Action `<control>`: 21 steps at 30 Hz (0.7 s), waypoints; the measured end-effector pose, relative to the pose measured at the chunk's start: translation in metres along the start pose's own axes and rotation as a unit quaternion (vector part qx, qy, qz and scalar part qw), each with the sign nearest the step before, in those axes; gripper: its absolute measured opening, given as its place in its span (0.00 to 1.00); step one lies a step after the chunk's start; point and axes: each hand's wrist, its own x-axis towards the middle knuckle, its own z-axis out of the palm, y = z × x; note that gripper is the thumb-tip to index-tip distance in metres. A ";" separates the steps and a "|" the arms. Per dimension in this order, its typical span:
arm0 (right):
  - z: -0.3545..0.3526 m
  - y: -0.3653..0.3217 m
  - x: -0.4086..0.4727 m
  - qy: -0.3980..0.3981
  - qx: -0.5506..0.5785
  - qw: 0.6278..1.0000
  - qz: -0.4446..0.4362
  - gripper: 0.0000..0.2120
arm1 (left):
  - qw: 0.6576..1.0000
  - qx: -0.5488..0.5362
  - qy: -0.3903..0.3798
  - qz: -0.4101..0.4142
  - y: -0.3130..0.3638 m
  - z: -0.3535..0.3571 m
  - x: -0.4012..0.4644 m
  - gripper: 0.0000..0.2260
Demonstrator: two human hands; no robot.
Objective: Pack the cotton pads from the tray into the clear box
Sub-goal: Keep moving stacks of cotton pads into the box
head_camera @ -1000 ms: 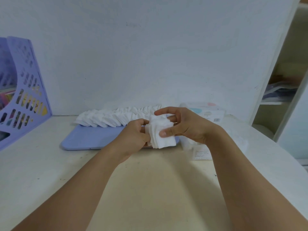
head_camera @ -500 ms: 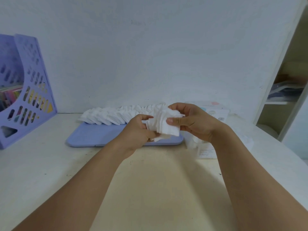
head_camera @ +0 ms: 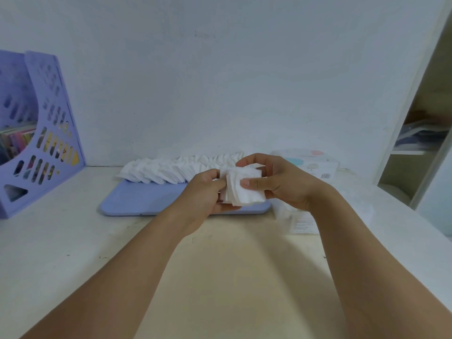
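- Cotton pads in a small white stack point(head_camera: 244, 189) sit between both hands, held up above the near right part of the tray.
- Right hand point(head_camera: 278, 182) grips the stack from the right: its thumb presses flat on the front pad and its fingers curl over the top edge and behind.
- Left hand point(head_camera: 208, 192) holds the stack's left edge, fingers curled against it; how far they wrap behind I cannot tell.
- Both hands are close together, joined by the stack, with the forearms reaching in from the bottom corners.
- A long fanned row of more pads point(head_camera: 178, 168) lies along the far edge of the blue tray point(head_camera: 137, 199), just behind and left of the hands.
- The clear box point(head_camera: 288, 214) stands right of the tray, mostly hidden behind the right wrist; what it holds cannot be made out.
- A white packet with pastel dots and a barcode point(head_camera: 315, 165) lies behind the box, near the wall.
- All of this rests on a pale desk point(head_camera: 73, 241) against a plain white wall point(head_camera: 220, 81).
- A lilac file holder point(head_camera: 46, 128) with coloured papers stands at the far left.
- An open shelf unit point(head_camera: 420, 148) stands at the right edge.
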 end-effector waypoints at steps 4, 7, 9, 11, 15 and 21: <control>0.026 -0.004 0.007 0.049 -0.016 0.999 -0.005 0.15 | 0.989 -0.137 0.031 -0.054 -0.001 0.020 -0.005 0.19; 0.064 -0.009 0.015 0.117 -0.057 0.991 -0.017 0.19 | 0.983 -0.178 0.020 -0.035 -0.007 0.029 -0.004 0.21; 0.082 -0.010 0.018 0.137 0.002 0.990 -0.021 0.21 | 0.982 -0.183 0.023 -0.027 -0.010 0.029 -0.002 0.20; 0.086 -0.006 0.019 0.140 0.104 0.985 0.006 0.19 | 0.985 -0.171 0.006 -0.028 -0.013 0.026 -0.002 0.18; 0.072 -0.003 0.017 0.118 0.171 0.977 0.050 0.15 | 0.998 -0.055 -0.030 0.007 -0.016 0.013 0.002 0.16; 0.018 -0.018 0.002 0.037 -0.066 0.997 -0.027 0.21 | 0.988 0.095 0.015 0.124 -0.013 0.003 0.008 0.12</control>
